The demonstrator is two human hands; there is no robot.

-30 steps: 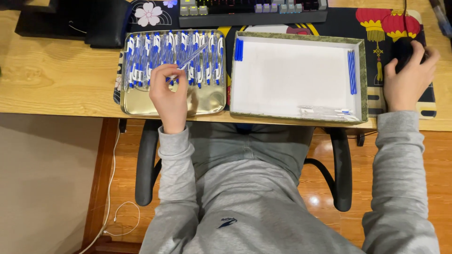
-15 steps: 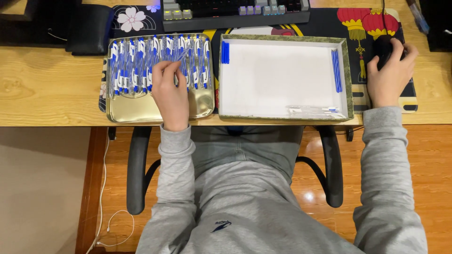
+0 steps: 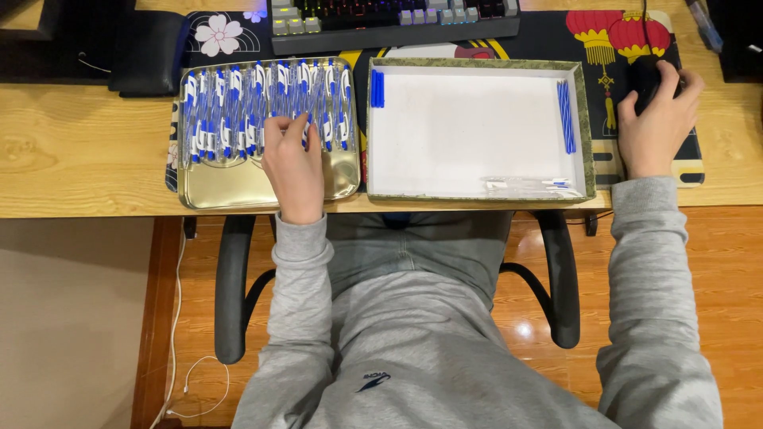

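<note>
Left hand [image 3: 294, 163] first: it's laid palm-down over the near part of the tray [image 3: 238, 197], fingers half curled, with the tips set down on the row of pens [image 3: 230, 111]. Whether one pen is actually pinched can't be told, since the fingertips are lost among the barrels. Nothing is lifted clear of the row, anyway.

Going by size, everything is spread on a wooden desk [image 3: 79, 159], with a dark printed mat [image 3: 556, 36] laid across its far side. A shallow box [image 3: 477, 63] with a white floor is parked on the right of the tray, just beside it. A keyboard [image 3: 397, 20] is set at the far edge, past both. The tray itself is gold metal and lined with blue-and-white pens side by side across its far half, while the near strip is left bare.

Inside the box, a few things are kept apart: blue caps [image 3: 377, 87] at the far left corner, thin blue refills [image 3: 566, 115] along the right wall, and clear barrels [image 3: 524, 187] along the near wall.

The step looks like one pen being singled out from the tray's row. For that, a clean pinch on a single barrel would be needed, without the neighbours being dragged along, as they're packed tight.

The right hand [image 3: 656, 119] is cupped over a dark mouse [image 3: 645, 75] on the mat, well apart from the pens.
</note>
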